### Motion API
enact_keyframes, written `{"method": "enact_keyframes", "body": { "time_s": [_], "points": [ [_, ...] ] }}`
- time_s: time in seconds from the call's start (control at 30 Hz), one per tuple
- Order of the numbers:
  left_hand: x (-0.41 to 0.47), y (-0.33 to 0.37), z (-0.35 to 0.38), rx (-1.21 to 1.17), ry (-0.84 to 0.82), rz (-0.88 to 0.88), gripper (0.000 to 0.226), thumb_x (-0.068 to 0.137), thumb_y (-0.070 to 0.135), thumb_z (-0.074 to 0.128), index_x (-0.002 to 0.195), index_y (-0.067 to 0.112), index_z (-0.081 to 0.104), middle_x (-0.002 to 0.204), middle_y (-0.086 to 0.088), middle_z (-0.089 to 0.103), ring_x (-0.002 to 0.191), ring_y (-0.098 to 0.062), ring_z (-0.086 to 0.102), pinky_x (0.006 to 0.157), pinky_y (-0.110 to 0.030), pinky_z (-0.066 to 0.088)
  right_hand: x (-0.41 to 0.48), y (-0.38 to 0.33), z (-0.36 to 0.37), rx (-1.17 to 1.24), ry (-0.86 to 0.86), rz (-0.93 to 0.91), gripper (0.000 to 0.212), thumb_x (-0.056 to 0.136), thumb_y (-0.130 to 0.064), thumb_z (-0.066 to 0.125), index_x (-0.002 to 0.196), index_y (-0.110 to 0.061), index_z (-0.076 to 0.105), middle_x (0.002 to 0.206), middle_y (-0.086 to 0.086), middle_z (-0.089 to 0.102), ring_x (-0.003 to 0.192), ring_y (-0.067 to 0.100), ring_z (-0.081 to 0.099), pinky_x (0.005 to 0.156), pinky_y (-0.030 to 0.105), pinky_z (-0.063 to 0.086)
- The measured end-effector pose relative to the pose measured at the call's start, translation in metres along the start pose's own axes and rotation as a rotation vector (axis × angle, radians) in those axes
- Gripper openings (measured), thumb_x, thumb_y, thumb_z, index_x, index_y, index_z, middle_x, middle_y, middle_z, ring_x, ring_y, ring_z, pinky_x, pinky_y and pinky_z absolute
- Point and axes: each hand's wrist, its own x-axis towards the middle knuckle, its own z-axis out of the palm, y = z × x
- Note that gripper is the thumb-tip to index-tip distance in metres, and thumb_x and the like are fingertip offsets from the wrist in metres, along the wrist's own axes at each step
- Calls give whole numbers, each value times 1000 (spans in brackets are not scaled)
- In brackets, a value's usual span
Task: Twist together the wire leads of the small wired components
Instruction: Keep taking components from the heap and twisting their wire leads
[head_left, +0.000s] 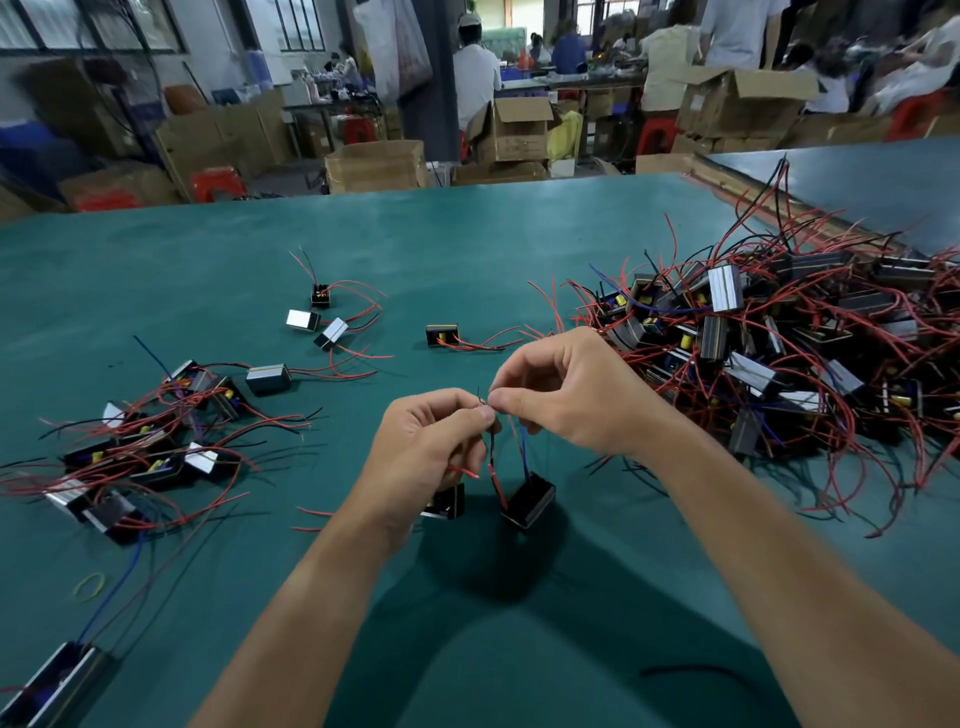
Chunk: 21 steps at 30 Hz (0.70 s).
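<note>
Leads: thin red, black & blue wire leads (492, 447), held up over the near-middle of the table (467, 234), between both hands.
L hand: left hand (431, 441) has its fingers curled, thumb + forefinger pinching the leads just under their tips.
R hand: right hand (566, 395) nips the lead ends w/ thumb + forefinger, touching the left fingertips.
Components: black component (529, 503) hangs tilted from the leads below the right hand. Can't tell if it touches the table. The second component (448, 501) is just beside it, under the left hand.
Handling (my read): blocks are rigid & light enough to dangle. Leads are soft & a bit springy, and the stripped ends are prob. fine & easy to fray if over-twisted. Best grip is close to the tips, not on the blocks.
Stock: big tangled pile (779, 338) toward the right edge, smaller bunch (145, 447) near the left edge.
Hidden: bare tips are covered by fingertips, so the amt of twist can't be made out. Which lead goes to which block is unclear. The second component is mostly behind the left hand.
</note>
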Motion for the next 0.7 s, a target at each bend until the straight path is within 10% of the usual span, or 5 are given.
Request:
{"method": "enact_keyframes", "body": {
  "time_s": [0.7],
  "points": [
    [1,2,1,93,45,43,21,88,6,65,68,7,69,43,-1,49,36,-5,38,40,-10,34,0,0,-2,-18,-92,70,13,87,2,65,76,-1,71,58,-4,64,51,13,55,53,27,50]
  ]
}}
